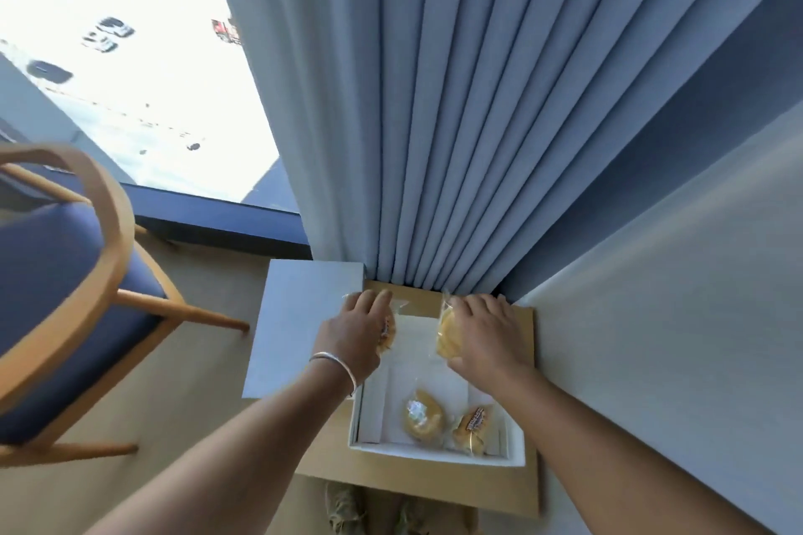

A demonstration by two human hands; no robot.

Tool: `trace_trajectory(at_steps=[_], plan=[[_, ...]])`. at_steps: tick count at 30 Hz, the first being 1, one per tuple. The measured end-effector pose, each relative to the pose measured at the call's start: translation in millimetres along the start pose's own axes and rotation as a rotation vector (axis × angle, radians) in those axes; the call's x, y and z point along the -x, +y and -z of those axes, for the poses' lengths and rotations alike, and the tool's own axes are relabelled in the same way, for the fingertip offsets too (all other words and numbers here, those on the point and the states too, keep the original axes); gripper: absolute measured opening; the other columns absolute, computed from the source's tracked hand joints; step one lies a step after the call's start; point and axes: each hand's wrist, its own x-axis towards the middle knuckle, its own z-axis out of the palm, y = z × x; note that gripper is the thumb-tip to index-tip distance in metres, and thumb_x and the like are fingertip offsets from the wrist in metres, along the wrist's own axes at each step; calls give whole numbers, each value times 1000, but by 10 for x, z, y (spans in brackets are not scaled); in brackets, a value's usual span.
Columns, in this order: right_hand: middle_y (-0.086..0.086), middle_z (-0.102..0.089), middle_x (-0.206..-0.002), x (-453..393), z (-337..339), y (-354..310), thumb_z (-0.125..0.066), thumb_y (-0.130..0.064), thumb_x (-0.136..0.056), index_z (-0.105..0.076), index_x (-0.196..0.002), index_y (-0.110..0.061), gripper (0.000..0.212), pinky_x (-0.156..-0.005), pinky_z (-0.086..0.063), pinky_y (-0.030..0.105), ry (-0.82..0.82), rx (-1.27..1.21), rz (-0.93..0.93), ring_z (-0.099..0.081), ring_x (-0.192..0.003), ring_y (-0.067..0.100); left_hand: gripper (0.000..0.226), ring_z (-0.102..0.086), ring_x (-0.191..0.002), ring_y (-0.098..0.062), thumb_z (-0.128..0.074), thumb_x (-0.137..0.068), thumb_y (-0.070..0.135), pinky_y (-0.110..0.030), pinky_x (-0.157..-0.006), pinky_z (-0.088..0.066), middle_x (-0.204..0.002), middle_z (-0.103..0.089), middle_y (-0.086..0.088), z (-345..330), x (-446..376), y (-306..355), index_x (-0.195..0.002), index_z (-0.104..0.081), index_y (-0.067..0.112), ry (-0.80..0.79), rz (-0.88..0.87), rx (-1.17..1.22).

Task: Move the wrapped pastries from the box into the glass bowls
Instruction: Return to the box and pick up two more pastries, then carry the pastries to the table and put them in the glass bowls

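Note:
A white box (434, 454) lies open on a small wooden table (417, 480), its lid (300, 326) folded out to the left. Two wrapped pastries remain inside near the front: a pale one (422, 416) and a browner one with a label (472, 428). My left hand (354, 334) grips a wrapped pastry (388, 337) above the box's far left part. My right hand (489, 332) holds a yellow wrapped pastry (449, 337) above the far right part. A clear wrapper or glass edge shows between the hands; I see no glass bowl plainly.
Blue-grey curtains (434, 143) hang right behind the table. A pale wall (673, 317) borders it on the right. A wooden chair with a blue seat (65, 295) stands at the left on the beige floor. A bright window (108, 56) fills the upper left.

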Motion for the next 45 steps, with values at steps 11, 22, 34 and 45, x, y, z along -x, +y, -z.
trace_trajectory(at_steps=[11,22,34,45], plan=[[1,-44,-136,-473,804,-1873,-72,-49,-74,-29,-144,-20,87,-114,-16,35,59,10,463,-36,-128,23,75,-31,-131,-16,-65,-79,33,-48,-108,-28,-141,-36,6,878,1450,-1366,-141,-23,26,244,471,-111],[0,-47,-134,-13,770,-4289,-71,-60,-70,-33,-140,-21,89,-112,-23,33,91,7,1023,-38,-128,24,98,-36,-126,-18,-73,-63,58,-43,-107,-26,-138,-39,4,707,4038,-2362,-142,-25,25,194,1084,-158],[-3,-48,-134,1120,699,-6465,-69,-62,-72,-35,-137,-25,82,-114,-22,35,143,98,1460,-40,-126,21,98,-39,-126,-20,-73,-67,53,-40,-108,-26,-136,-40,2,739,6067,-2757,-144,-23,19,323,1469,-139],[-1,-47,-133,1821,529,-7685,-66,-63,-73,-34,-140,-20,85,-120,-12,37,138,207,1711,-37,-130,22,76,-47,-113,-20,-75,-64,40,-35,-99,-31,-122,-48,5,666,7032,-3062,-128,-38,22,397,1662,-110]])
